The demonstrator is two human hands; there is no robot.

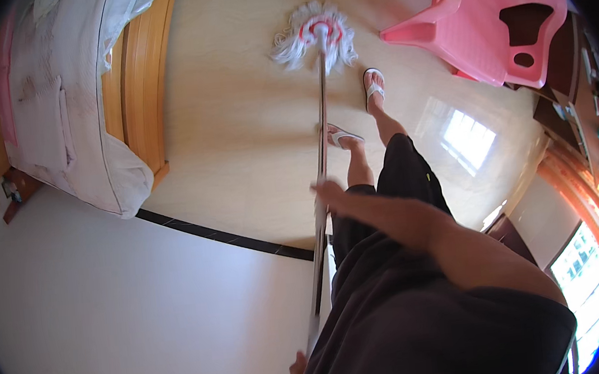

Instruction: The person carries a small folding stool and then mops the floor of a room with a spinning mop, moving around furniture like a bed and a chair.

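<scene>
My right hand (328, 196), slightly blurred, is wrapped around the middle of the metal handle (322, 130) of a string mop. Lower in the picture, my left hand (298, 368) is at the handle's upper end, partly hidden by my dark shirt. White strands of the mop head (294, 49) spread over the tiled floor around a red plate (320, 27). The handle slants down across the picture, passing beside my sandaled feet (375, 88).
At the left stands a wooden bed (141, 88) with a pale covered mattress (61, 101). A pink plastic armchair (479, 29) is at the upper right, near a cluttered desk (585, 121). A white wall (126, 301) with black skirting (223, 240) runs along the left. Sunlight reflects off the floor (241, 138).
</scene>
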